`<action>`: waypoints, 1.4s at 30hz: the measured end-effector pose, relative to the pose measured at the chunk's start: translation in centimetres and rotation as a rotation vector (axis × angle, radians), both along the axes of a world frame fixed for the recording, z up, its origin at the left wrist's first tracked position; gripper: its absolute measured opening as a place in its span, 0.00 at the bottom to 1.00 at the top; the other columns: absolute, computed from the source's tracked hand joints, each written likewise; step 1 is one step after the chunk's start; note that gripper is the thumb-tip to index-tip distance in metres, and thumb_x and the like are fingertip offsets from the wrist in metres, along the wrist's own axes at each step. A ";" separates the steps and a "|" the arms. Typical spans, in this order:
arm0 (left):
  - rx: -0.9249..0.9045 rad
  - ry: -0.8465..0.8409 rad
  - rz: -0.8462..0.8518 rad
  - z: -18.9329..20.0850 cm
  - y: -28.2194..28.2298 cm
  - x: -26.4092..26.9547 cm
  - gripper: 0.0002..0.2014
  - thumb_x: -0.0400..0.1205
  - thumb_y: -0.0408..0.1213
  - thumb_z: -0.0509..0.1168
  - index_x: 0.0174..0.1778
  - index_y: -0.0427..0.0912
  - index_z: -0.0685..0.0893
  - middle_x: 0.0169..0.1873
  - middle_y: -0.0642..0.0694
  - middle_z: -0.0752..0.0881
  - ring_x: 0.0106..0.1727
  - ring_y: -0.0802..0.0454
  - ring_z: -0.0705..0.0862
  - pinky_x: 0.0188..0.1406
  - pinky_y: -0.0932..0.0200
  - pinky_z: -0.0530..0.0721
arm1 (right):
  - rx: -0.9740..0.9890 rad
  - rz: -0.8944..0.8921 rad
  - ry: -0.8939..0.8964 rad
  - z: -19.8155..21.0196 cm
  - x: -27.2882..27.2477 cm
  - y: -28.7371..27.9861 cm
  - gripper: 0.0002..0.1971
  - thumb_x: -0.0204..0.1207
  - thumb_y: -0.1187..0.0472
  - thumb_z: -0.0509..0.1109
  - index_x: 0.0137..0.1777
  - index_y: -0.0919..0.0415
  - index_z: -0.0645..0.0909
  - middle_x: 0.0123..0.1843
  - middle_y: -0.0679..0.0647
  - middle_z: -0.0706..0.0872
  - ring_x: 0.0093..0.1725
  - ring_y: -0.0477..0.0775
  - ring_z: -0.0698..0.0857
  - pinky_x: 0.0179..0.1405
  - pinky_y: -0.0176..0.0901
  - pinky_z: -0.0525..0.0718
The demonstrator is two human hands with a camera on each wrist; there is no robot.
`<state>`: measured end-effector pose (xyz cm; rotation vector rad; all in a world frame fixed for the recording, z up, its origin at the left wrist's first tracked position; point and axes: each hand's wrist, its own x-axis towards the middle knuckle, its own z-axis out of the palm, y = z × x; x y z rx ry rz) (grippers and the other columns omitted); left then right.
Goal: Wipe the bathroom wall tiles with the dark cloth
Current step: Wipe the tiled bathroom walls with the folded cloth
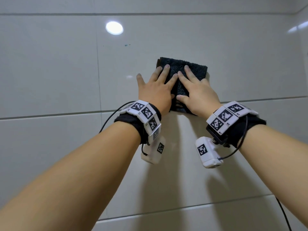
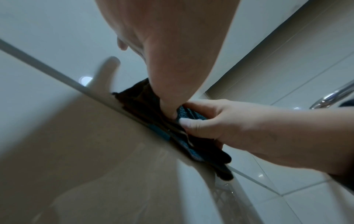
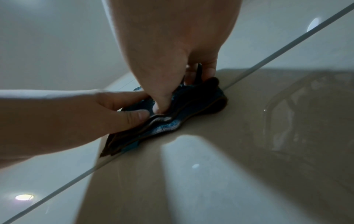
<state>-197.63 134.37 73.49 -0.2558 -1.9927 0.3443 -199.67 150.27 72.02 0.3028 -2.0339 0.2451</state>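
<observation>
A folded dark cloth lies flat against the glossy pale wall tiles, just above a horizontal grout line. My left hand presses on its left half with fingers straight and spread, the outermost finger resting on bare tile. Beside it, my right hand presses on the right half, fingers straight too. In the left wrist view my left thumb pushes into the cloth next to the right hand. In the right wrist view the cloth bunches under the right hand and left hand.
A few small dark specks mark the tile up and left of the cloth. A round ceiling-light reflection shines above them. The wall meets another wall at the far right. A chrome fitting shows at the right in the left wrist view.
</observation>
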 end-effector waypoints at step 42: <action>0.102 0.037 0.091 8.2 -15.8 2.1 0.32 0.89 0.58 0.52 0.87 0.62 0.46 0.88 0.53 0.42 0.88 0.52 0.44 0.79 0.24 0.49 | 0.174 0.021 0.090 10.1 1.3 -15.0 0.35 0.84 0.39 0.58 0.86 0.39 0.45 0.87 0.36 0.41 0.76 0.62 0.64 0.71 0.57 0.72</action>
